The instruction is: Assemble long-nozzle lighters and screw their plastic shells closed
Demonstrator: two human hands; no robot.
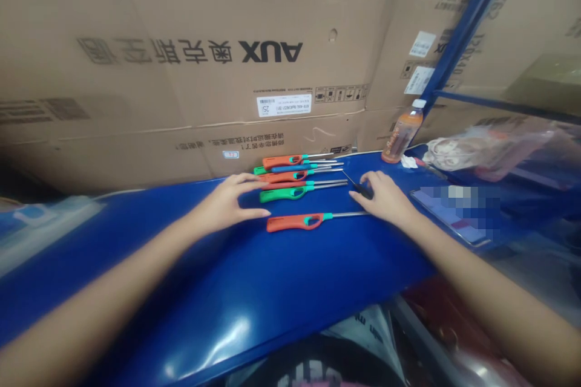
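Several gas lighters with long metal tubes lie side by side on a blue surface (254, 272). In the group are an orange lighter (278, 162), a blue lighter (285, 168) and, at the near side, a green lighter (276, 195). A separate orange lighter (290, 222) lies closer to me. My left hand (227, 202) is at the handle ends, thumb and fingers apart; its fingertips reach the group and its thumb is near the separate lighter. My right hand (384, 196) pinches a small black-handled screwdriver (363, 190), its thin shaft pointing at the lighter tubes.
Large cardboard boxes (181, 91) stand behind the surface. At the back right are an orange drink bottle (402, 136), a crumpled white paper (409, 162) and plastic bags (472, 151). A phone-like flat item (436, 208) lies right of my right hand. A blue shelf post (467, 27) rises there.
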